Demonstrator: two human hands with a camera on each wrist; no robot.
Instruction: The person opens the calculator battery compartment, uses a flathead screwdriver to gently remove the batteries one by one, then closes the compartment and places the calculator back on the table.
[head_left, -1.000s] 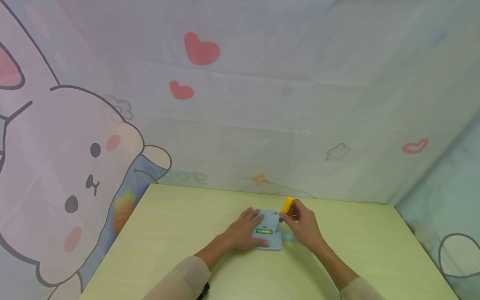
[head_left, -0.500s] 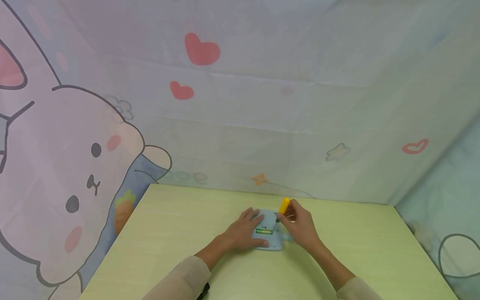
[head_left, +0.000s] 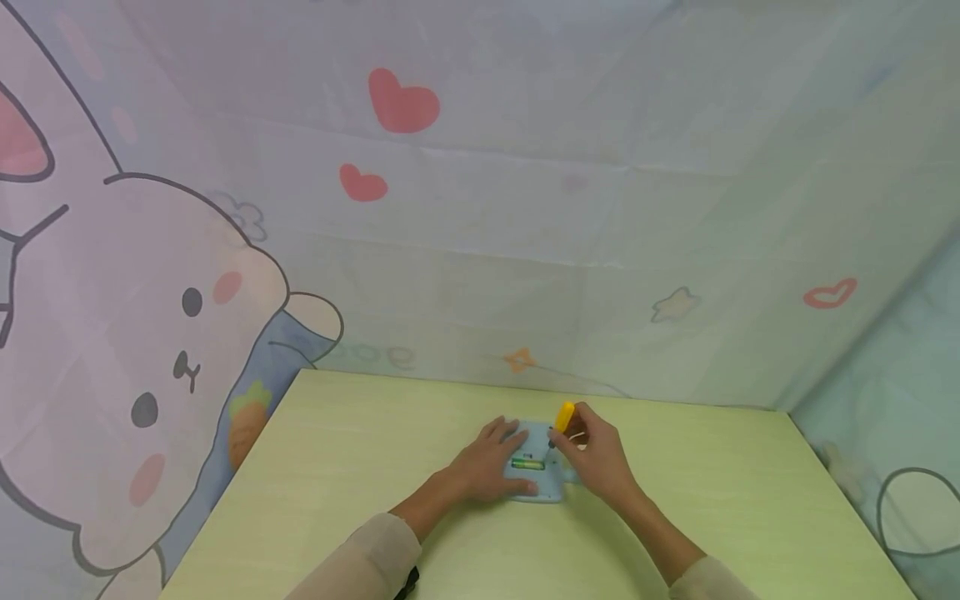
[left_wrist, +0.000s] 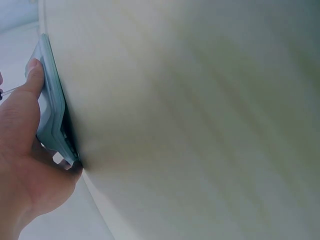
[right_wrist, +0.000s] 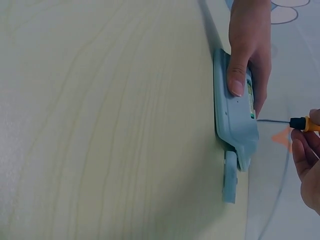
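Observation:
A flat light-blue plastic device (head_left: 540, 492) lies on the table with its battery slot facing up. One green battery (head_left: 528, 464) sits in the slot. My left hand (head_left: 486, 468) rests across the device's left side, fingers spread and thumb pressing its face. My right hand (head_left: 600, 450) pinches the yellow handle of a screwdriver (head_left: 565, 415) between thumb and fingers. In the right wrist view the thin shaft points at the device's back near the slot; whether the tip touches is unclear. A light-blue rounded piece (right_wrist: 230, 177) stands at the device's end; its attachment cannot be made out.
The pale wooden table (head_left: 337, 433) extends around the device on all sides. Behind it hangs a printed cloth (head_left: 480, 250) with hearts and a rabbit, close to the table's far edge. A second cloth drops at the right.
My right hand has shifted left with the screwdriver, bringing it from the device's right edge over its face. The left hand and the device have stayed in place.

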